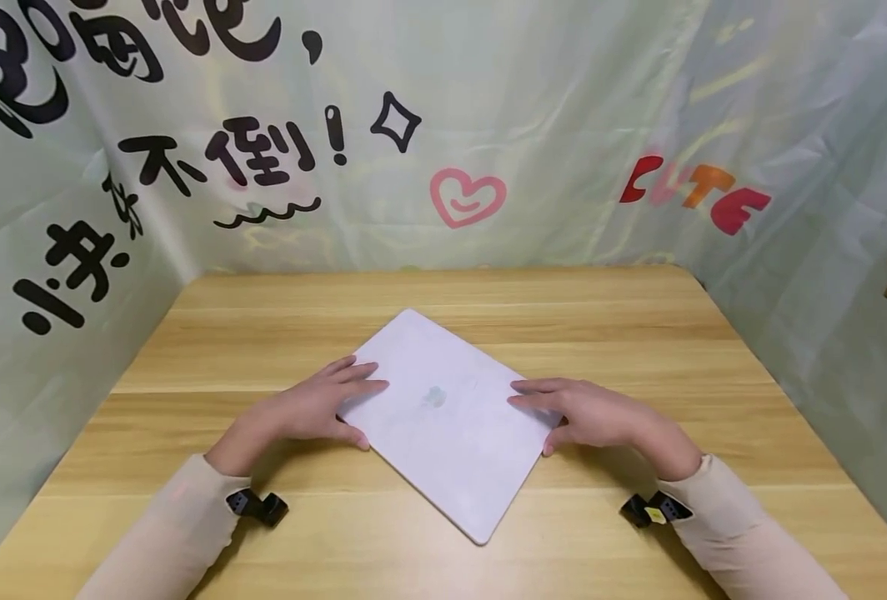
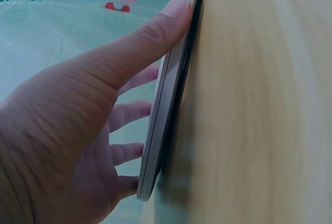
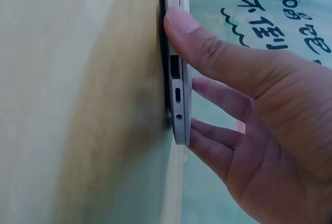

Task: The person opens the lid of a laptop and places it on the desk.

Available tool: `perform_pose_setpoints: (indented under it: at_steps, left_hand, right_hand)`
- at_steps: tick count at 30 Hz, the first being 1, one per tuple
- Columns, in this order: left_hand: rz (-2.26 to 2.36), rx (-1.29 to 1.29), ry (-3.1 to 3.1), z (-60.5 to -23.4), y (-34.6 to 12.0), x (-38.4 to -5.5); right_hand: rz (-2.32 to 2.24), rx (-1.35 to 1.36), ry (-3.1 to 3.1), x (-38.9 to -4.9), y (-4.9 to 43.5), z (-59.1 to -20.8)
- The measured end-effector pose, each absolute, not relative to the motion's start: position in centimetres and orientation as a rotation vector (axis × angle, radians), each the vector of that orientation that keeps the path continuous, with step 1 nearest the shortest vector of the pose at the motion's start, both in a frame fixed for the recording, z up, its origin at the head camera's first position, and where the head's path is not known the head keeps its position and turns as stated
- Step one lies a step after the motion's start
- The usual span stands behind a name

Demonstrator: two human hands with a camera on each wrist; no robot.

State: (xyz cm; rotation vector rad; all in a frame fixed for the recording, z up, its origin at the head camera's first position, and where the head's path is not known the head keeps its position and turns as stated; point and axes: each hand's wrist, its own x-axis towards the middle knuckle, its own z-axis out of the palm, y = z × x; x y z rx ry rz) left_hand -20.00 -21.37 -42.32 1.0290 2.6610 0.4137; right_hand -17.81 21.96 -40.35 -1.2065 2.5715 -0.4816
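Observation:
A closed silver laptop lies diagonally on the wooden table, a faint logo in the middle of its lid. My left hand grips its left corner, fingers spread over the lid and thumb on the side edge. At the opposite corner my right hand holds it the same way. In the left wrist view the thumb presses on the laptop's thin edge. Ports show along the edge below the right thumb in the right wrist view. The laptop's underside is hidden.
The wooden table extends around the laptop on all sides. Pale printed cloth hangs behind it and at both sides. Each sleeve cuff has a small black camera at it, one on the left and one on the right.

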Motion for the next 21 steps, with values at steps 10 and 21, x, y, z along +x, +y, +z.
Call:
perform_pose_setpoints:
  at_steps: [10,21]
  left_hand:
    - [0.355,1.010,2.713,-42.3,-20.4,-19.9]
    - [0.296,1.014,2.777,-42.7,-19.8,-19.5]
  right_hand:
    - [-0.453,-1.155,2.652,-18.7,22.7,-40.2]
    - [-0.338,-1.158,2.764,-19.5,23.3,-40.8]
